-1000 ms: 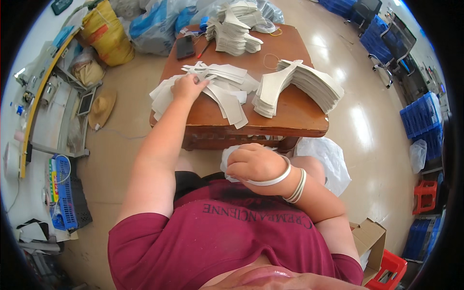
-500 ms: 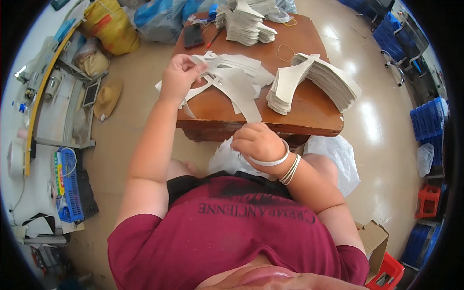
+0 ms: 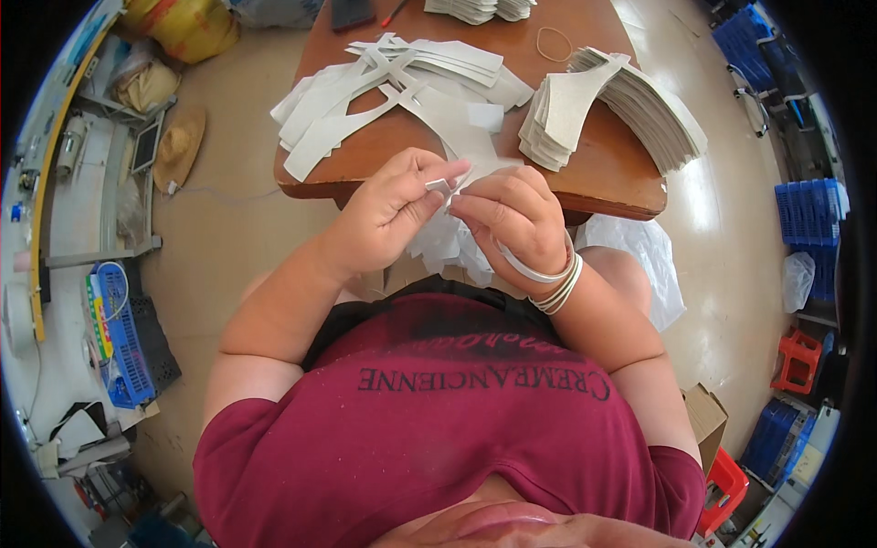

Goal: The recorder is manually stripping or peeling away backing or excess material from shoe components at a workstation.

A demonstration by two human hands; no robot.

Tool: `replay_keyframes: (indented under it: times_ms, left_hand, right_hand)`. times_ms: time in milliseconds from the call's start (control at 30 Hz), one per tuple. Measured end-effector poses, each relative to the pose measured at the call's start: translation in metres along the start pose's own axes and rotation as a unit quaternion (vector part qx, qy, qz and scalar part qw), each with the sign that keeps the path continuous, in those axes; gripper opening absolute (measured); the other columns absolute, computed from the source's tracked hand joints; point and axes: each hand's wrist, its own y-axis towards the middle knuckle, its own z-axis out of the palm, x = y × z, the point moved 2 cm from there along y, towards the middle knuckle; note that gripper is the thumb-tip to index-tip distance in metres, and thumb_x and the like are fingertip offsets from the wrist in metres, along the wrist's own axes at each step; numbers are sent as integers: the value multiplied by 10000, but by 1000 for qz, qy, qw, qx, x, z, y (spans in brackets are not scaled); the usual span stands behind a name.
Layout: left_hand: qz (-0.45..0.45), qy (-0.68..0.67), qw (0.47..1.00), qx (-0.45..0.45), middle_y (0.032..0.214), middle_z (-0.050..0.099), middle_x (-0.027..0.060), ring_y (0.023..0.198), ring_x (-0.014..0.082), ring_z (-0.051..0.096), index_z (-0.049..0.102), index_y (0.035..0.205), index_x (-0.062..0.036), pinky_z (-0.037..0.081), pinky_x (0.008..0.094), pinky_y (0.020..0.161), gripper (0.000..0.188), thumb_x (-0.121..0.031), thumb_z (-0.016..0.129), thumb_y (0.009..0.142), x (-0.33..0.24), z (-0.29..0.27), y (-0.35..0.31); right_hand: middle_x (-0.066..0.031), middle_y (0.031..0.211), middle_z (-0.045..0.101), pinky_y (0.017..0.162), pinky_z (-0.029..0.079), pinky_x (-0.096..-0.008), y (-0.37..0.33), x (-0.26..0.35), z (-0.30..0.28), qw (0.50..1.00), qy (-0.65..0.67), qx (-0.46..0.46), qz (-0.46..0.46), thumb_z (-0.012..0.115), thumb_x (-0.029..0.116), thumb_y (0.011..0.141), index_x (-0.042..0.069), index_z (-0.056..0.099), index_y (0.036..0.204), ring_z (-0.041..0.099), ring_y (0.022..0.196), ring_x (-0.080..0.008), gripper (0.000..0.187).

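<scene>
My left hand (image 3: pixel 395 203) and my right hand (image 3: pixel 523 219) meet at the near edge of the brown table (image 3: pixel 585 187). Between the left thumb and fingers is a small white piece (image 3: pixel 438 186), folded or bent. The right fingers are pinched against the white material beside it; how much they grip is partly hidden. Just beyond my hands, pale curved cut-out sheets (image 3: pixel 343 128) lie in a loose, fanned pile. To their right stands a neat thick stack of similar curved cut-outs (image 3: pixel 644 114). White bands (image 3: pixel 559 285) circle my right wrist.
White scraps in a plastic bag (image 3: pixel 448 245) sit under the table edge, with another white bag (image 3: pixel 639 251) to the right. A rubber band (image 3: pixel 554 43) and another stack (image 3: pixel 475 7) lie farther back. A straw hat (image 3: pixel 179 146) is on the floor at left.
My left hand has come down from the loose pile to meet my right hand, a small white piece now in its fingers. The right hand has risen slightly, and the view has shifted.
</scene>
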Motion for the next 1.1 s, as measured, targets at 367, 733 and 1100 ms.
replay_keyframes:
  times_ms: [367,733,1100]
  left_hand:
    - [113,160,980,-13,851,665,81,696,192,633,710,1006,-40,497,284,615,253,82,677,787,-8,2,-13]
    - [275,430,859,43,910,667,-8,723,193,595,712,934,-95,483,328,587,192,-100,658,750,-19,-3,-16]
    - [213,374,899,89,865,645,38,727,219,618,707,954,-84,505,341,612,209,-69,661,751,-16,-5,-13]
  right_hand:
    - [-44,871,618,622,424,-338,0,10,-4,998,-32,-47,-26,735,-8,611,83,701,947,565,729,-207,351]
    - [-143,1186,524,680,505,-293,-5,21,-13,990,-34,11,139,817,7,655,112,752,973,563,806,-182,341]
    - [-123,1173,536,738,467,-353,8,21,-22,975,-85,-13,204,863,174,570,84,687,1181,553,835,-228,642]
